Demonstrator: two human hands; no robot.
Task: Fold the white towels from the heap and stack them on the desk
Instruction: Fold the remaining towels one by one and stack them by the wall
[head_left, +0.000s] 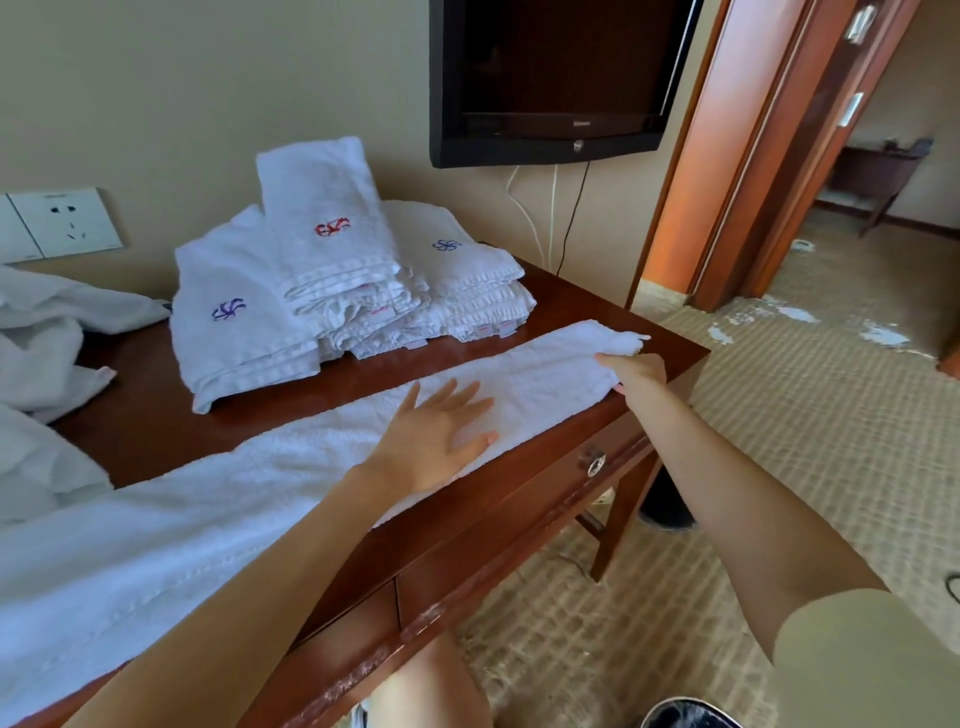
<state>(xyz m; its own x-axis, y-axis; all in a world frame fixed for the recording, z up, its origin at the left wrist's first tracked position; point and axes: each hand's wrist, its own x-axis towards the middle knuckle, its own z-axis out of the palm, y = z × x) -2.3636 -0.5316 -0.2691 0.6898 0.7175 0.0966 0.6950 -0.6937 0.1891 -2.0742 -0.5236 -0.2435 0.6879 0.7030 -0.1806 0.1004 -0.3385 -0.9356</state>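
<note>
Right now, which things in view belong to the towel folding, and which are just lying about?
In the job: spread towel, with left hand flat on it and right hand gripping its end; folded stack; unfolded heap; desk.

Lying about: television; wall socket; drawer knob.

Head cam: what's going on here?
A person is partway through folding a long white towel laid along the front edge of the wooden desk. The left hand presses flat on the towel's middle with its fingers spread, while the right hand pinches the towel's far end near the desk's right corner. Behind it sits a stack of folded towels with red and blue emblems. The unfolded heap lies at the left.
</note>
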